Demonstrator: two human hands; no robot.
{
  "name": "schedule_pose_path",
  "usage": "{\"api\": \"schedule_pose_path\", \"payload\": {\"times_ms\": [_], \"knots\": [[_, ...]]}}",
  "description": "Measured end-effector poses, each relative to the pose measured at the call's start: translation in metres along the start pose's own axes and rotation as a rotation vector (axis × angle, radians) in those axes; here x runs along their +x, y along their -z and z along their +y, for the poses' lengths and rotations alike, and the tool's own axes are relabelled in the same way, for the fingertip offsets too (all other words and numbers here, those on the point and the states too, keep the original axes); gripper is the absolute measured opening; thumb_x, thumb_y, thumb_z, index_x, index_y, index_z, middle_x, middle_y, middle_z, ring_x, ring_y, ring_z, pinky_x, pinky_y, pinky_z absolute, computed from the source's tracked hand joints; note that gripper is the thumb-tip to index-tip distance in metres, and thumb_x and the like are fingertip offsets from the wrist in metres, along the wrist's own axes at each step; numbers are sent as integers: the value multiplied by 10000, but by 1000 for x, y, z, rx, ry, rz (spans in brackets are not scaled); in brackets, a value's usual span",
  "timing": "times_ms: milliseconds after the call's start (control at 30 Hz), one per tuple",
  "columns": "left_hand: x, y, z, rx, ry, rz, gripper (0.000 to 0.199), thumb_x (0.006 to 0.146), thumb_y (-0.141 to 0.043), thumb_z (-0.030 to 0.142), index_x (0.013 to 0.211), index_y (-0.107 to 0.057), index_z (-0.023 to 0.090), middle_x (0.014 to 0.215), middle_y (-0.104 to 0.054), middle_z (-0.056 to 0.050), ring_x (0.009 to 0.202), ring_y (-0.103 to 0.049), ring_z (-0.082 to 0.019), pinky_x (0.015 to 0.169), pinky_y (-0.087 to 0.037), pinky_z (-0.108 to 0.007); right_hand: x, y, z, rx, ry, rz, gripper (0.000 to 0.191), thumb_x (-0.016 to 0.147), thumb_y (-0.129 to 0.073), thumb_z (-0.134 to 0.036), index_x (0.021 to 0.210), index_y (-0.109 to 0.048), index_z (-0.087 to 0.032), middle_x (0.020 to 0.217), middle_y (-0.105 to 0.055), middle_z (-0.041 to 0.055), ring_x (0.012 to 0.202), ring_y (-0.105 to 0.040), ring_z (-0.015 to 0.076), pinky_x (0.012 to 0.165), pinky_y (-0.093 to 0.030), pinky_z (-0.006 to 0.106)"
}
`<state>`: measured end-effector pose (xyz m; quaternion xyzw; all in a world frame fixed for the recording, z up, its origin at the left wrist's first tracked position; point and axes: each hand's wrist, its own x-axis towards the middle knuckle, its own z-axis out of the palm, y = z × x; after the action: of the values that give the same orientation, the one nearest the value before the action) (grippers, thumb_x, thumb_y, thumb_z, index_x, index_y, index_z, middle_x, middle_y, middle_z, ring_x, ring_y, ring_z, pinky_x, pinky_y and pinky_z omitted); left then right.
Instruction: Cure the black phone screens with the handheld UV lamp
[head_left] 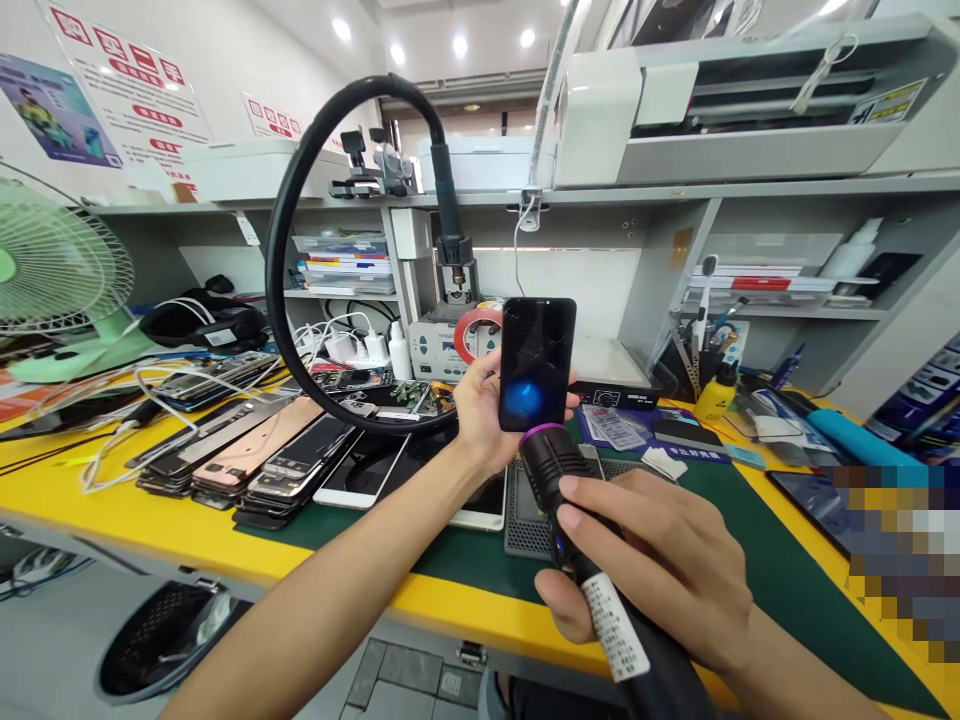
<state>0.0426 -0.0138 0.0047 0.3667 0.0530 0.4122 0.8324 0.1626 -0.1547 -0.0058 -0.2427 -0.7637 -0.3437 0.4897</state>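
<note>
My left hand (480, 415) holds up a black smartphone (538, 350), its fingers wrapped behind it and the dark screen facing me. Fine crack-like lines run across the upper part of the glass. In my right hand (660, 550) is a black flashlight (559, 465) with a purple ring at its head and a white printed label on its barrel. The flashlight's head points at the lower part of the phone, where a blue glow shows on the screen. Below them lies a grey perforated tray (525, 515) on the green mat (757, 530), partly hidden by the flashlight.
Stacks of phone parts (262, 445) and a white tablet (360, 470) lie to the left. A black hose (274, 230) arches over a grey rework station (435, 345). A green fan (52, 260) stands far left, a yellow bottle (716, 392) at right, and a basket (150, 640) below.
</note>
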Motion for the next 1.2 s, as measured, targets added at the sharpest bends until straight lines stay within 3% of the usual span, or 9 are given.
{"api": "schedule_pose_path", "payload": {"times_ms": [333,567,1200], "knots": [[0,0,3,-47,7,-6,579,877,-475,544,988,-743,43,992,-747,-216,787,-733,-305,707,-565,-380,-3,-3,-1,21,10,-31,172,857,-695,-236,942,-712,-88,956,-724,134,817,-672,158,679,-553,303],[0,2,6,-3,-65,-39,604,895,-470,543,1057,-744,29,1023,-743,-223,798,-728,-312,744,-574,-415,-2,-4,0,30,18,-10,179,872,-682,-242,927,-707,-74,914,-725,137,810,-693,166,649,-540,296],[-1,2,8,39,-67,0,586,876,-499,558,1072,-738,60,1042,-741,-213,807,-727,-320,731,-582,-434,-3,-1,2,-18,-10,0,166,821,-713,-218,916,-707,-83,886,-725,128,782,-691,161,631,-538,289]]}}
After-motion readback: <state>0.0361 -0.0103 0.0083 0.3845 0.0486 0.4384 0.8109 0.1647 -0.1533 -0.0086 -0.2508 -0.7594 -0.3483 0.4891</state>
